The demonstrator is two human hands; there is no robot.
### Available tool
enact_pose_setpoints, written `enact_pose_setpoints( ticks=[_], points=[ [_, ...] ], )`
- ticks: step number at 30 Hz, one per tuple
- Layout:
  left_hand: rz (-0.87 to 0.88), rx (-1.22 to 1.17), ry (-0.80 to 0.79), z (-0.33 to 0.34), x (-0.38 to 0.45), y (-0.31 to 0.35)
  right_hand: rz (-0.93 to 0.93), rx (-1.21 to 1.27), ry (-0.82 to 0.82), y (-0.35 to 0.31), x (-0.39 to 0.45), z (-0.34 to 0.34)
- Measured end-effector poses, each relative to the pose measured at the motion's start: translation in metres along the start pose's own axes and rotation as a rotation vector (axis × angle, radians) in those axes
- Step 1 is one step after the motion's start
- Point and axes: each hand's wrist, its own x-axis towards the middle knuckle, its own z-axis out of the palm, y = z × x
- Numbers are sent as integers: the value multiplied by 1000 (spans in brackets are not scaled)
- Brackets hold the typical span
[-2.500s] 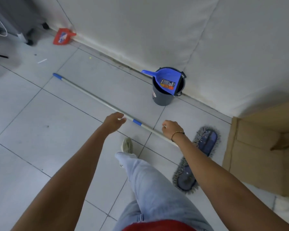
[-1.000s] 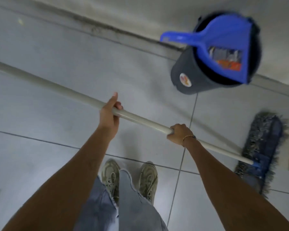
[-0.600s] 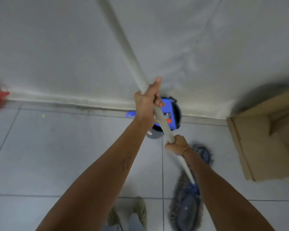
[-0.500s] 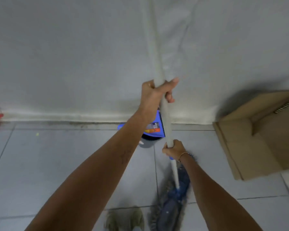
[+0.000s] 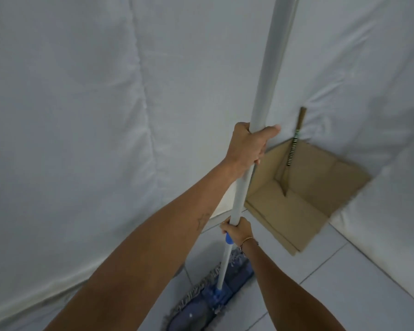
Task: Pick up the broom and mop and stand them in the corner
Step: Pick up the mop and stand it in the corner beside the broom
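A white padded wall covering [image 5: 69, 115] fills the left and middle of the view, running down to the tiled floor [image 5: 344, 283] at the bottom. The left hand [image 5: 247, 149] is wrapped around the mop [image 5: 261, 91] handle high up, its fingers [image 5: 269, 131] closed on the pale pole with the thumb pointing right. The pole stands nearly upright, leaning slightly to the right toward its top, which leaves the frame at the upper edge. Lower down, the right hand [image 5: 238, 231] grips the same pole just above a blue collar [image 5: 228, 240], fingers curled shut around it; a thin bracelet [image 5: 247, 241] sits on that wrist. The blue fringed mop head [image 5: 208, 299] lies at the foot of the pole, low against the tiles near the base of the wall, between the 2 forearms.

To the right of the pole, a flattened cardboard box [image 5: 304, 194] stands in the corner where the 2 padded walls meet, its open flaps spread onto the floor. It takes up the corner space just beyond the mop. A thin stick with a striped black-and-white band [image 5: 293, 149] leans in the corner above and into the cardboard; whether it is the broom's handle I cannot tell. Further right, the second padded wall [image 5: 380, 91] comes forward along the tiles.
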Motion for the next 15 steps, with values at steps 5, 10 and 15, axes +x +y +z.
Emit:
enact_pose_setpoints(
  ticks=[5,10,15],
  points=[
    [-4,27,-253,63,36,-5,-10,42,88,0,14,-65],
    [28,52,-345,145,95,-26,8,101,175,14,57,-146],
    [45,37,-303,209,170,-43,16,95,187,19,121,-226]
  ],
)
